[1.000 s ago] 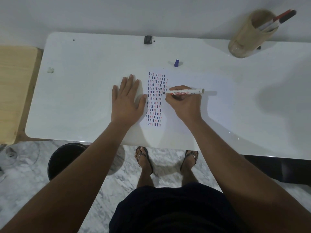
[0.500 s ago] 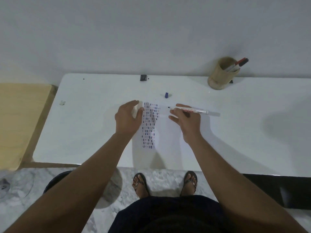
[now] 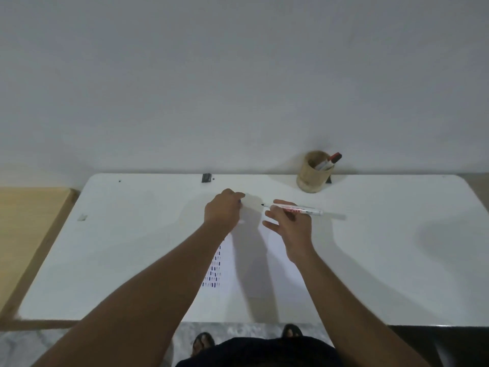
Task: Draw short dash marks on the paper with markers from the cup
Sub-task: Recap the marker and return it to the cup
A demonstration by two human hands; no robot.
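Observation:
The white paper (image 3: 264,271) lies on the white table (image 3: 127,242), and columns of short blue and red dashes (image 3: 213,274) show beside my left forearm. My right hand (image 3: 289,225) holds a white marker (image 3: 299,210) level above the paper, with its bare dark tip pointing left. My left hand (image 3: 223,210) is past the paper's far edge, fingers pinched on a small blue cap (image 3: 240,201) that is mostly hidden. The tan cup (image 3: 313,172) stands at the back right with two markers (image 3: 330,161) in it.
A small black object (image 3: 206,178) sits at the table's far edge by the wall. A small grey scrap (image 3: 82,217) lies at the left. A wooden surface (image 3: 26,234) adjoins the table's left side. My feet show below the near edge.
My left hand left the paper and reached forward to where the blue cap lay, closing on it. My right hand lifted the marker off the paper. The camera tilted up.

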